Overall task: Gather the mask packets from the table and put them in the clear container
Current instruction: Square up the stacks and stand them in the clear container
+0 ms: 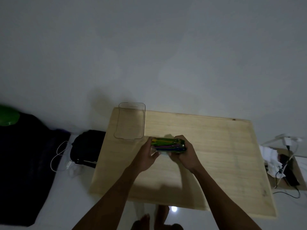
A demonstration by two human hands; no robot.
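A stack of mask packets [167,144], green with yellow, purple and blue edges, is held on edge just above the wooden table [216,155]. My left hand [148,156] grips its left end and my right hand [184,155] grips its right end. The clear container [130,121] stands with nothing in it at the table's far left corner, just beyond and left of the stack. No loose packets show elsewhere on the table.
A black bag [88,146] and a white cable [58,156] lie on the floor left of the table, beside dark cloth [25,163]. A box with cables and a charger [285,163] sits to the right. My feet [157,219] show below the near edge.
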